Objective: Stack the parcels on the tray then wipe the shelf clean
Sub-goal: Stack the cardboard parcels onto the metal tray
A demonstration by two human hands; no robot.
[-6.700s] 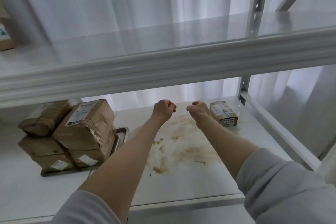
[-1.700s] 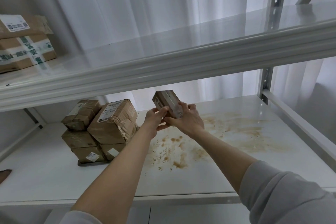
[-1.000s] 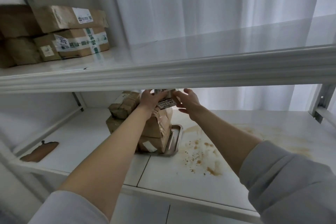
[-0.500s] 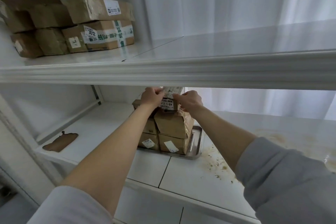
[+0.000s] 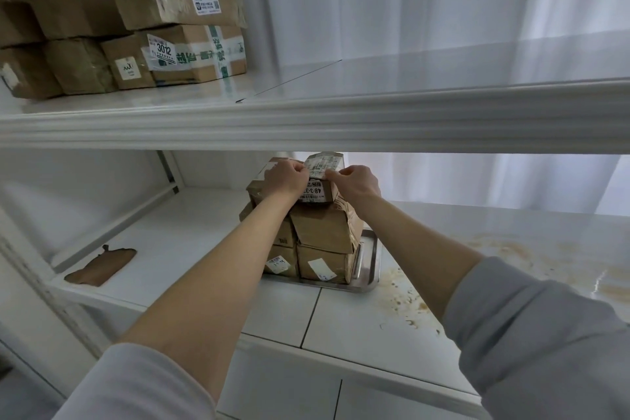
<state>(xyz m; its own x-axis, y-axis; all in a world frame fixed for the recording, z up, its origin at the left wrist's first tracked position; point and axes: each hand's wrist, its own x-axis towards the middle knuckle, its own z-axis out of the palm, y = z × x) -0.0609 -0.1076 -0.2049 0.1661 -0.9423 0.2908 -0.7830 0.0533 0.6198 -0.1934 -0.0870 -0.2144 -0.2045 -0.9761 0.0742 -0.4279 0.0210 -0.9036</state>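
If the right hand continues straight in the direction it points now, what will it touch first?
The right hand points left, toward the small parcel it already grips on top of the stack; beyond that, probably the left hand on the parcel's other side.

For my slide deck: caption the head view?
Both hands set a small parcel atop the tray stack.
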